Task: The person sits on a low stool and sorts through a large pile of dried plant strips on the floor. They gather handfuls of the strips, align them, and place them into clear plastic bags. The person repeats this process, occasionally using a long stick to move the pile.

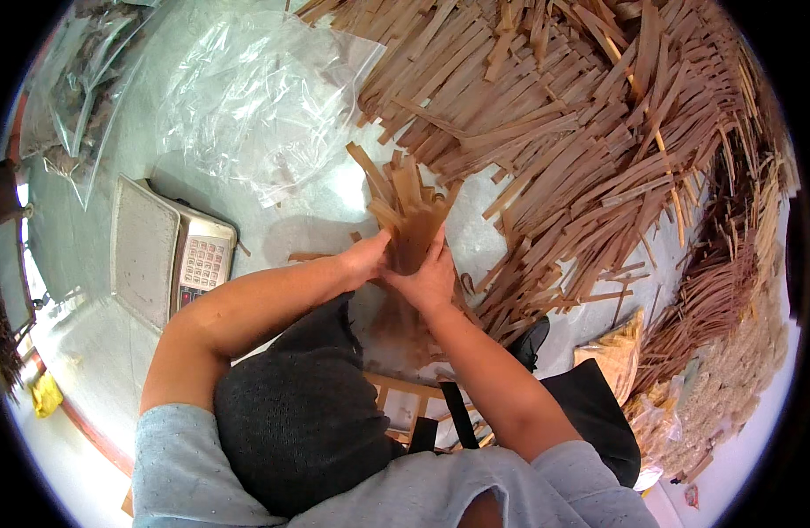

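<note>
A bundle of flat brown bark-like strips (415, 241) stands between my hands, its strips fanning out at the far end. My left hand (367, 259) grips its left side, and my right hand (426, 277) wraps the right side with the thumb across the near end. Under my hands, more brown material (399, 327) shows blurred between my knees; what it is I cannot tell. Just beyond the bundle begins a broad heap of similar strips (550, 138), which spreads over the floor to the right.
A digital weighing scale (144, 244) with a keypad sits on the grey floor at left. Clear zip bags (266, 99) lie beyond it, and a filled clear bag (81, 86) is at far left. Pale fibrous material (728, 396) is piled at lower right. My shoe (531, 342) borders the heap.
</note>
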The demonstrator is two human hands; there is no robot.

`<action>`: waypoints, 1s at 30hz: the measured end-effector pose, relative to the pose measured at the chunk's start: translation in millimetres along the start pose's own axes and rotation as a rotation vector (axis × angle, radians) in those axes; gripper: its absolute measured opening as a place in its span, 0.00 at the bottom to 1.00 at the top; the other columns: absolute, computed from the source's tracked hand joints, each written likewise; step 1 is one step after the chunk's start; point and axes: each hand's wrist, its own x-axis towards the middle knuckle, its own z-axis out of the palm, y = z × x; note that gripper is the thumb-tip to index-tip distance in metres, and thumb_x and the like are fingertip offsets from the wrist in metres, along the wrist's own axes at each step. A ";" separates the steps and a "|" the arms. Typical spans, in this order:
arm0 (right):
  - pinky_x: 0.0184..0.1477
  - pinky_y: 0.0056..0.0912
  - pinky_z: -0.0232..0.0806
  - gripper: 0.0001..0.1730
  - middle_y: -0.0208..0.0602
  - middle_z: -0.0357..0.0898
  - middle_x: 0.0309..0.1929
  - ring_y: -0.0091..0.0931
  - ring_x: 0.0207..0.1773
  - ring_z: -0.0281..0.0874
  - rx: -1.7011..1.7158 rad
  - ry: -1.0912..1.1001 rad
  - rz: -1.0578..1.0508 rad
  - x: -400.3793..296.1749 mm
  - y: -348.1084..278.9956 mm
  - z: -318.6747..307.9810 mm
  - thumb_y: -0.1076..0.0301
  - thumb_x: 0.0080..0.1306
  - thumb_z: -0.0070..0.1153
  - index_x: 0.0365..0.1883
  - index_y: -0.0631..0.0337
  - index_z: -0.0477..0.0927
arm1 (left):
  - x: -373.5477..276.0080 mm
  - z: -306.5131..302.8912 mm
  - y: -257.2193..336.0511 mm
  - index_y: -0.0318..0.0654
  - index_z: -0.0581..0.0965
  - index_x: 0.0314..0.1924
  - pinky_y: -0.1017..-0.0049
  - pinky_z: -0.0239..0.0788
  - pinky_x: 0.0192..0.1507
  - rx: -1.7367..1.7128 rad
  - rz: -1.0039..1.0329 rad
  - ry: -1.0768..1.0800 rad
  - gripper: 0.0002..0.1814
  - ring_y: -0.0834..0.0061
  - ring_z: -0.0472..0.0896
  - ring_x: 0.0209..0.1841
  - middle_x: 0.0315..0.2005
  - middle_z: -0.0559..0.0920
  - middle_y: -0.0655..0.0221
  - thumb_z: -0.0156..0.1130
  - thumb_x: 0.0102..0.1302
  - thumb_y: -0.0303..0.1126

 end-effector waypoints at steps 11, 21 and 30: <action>0.58 0.39 0.66 0.57 0.53 0.69 0.58 0.43 0.58 0.71 0.257 -0.030 0.127 4.8 24.6 4.0 0.56 0.43 0.70 0.68 0.63 0.53 | -11.8 4.0 -9.6 0.47 0.55 0.70 0.63 0.52 0.66 -0.137 0.022 0.155 0.42 0.64 0.61 0.67 0.67 0.60 0.68 0.56 0.63 0.58; 0.56 0.33 0.66 0.39 0.37 0.76 0.51 0.29 0.54 0.73 0.868 -0.430 0.070 14.2 38.4 -38.0 0.71 0.49 0.68 0.60 0.63 0.66 | -21.5 6.2 -10.3 0.39 0.42 0.72 0.63 0.63 0.63 -0.018 0.098 -0.006 0.46 0.63 0.65 0.65 0.67 0.58 0.60 0.60 0.65 0.37; 0.51 0.31 0.66 0.29 0.31 0.78 0.44 0.25 0.48 0.74 0.951 -0.457 0.085 -7.8 77.1 -103.5 0.73 0.49 0.66 0.52 0.63 0.74 | -72.6 44.5 44.3 0.44 0.60 0.69 0.65 0.74 0.47 0.918 0.297 0.216 0.33 0.62 0.74 0.56 0.57 0.73 0.55 0.59 0.64 0.29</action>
